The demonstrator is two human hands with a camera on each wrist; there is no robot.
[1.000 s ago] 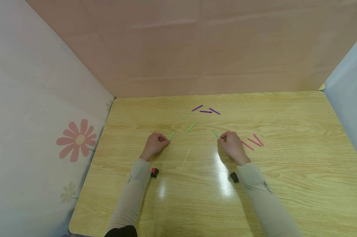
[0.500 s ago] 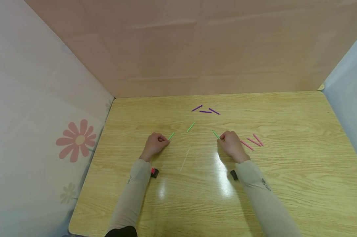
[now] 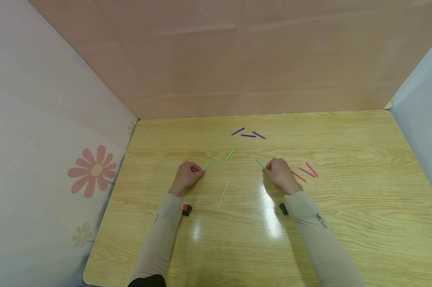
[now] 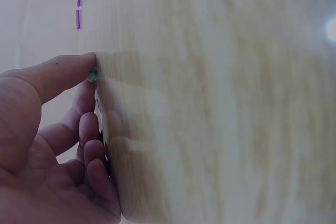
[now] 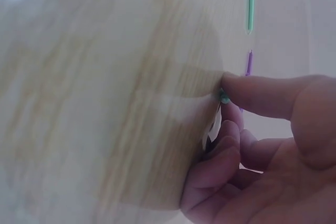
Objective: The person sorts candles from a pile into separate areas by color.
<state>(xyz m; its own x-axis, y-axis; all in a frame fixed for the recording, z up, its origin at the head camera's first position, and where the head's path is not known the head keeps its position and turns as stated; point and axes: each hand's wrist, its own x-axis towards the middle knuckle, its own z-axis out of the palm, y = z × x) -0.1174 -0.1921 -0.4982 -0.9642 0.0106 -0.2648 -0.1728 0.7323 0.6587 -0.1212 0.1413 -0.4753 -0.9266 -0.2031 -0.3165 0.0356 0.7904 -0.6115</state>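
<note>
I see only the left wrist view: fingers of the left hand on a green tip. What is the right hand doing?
Observer: The right hand pinches the end of another green stick.
Operator: Does anything lie beside that hand?
Observer: Three pink sticks lie on the table, just to its right.
Operator: I see purple pieces far away. How many are there?
Observer: Three purple sticks, close together near the far edge.

Right hand (image 5: 268, 145) with curled fingers, thumb on green stick end (image 5: 224, 98), wooden table (image 5: 105, 93), another green stick (image 5: 251, 8) beyond
</note>
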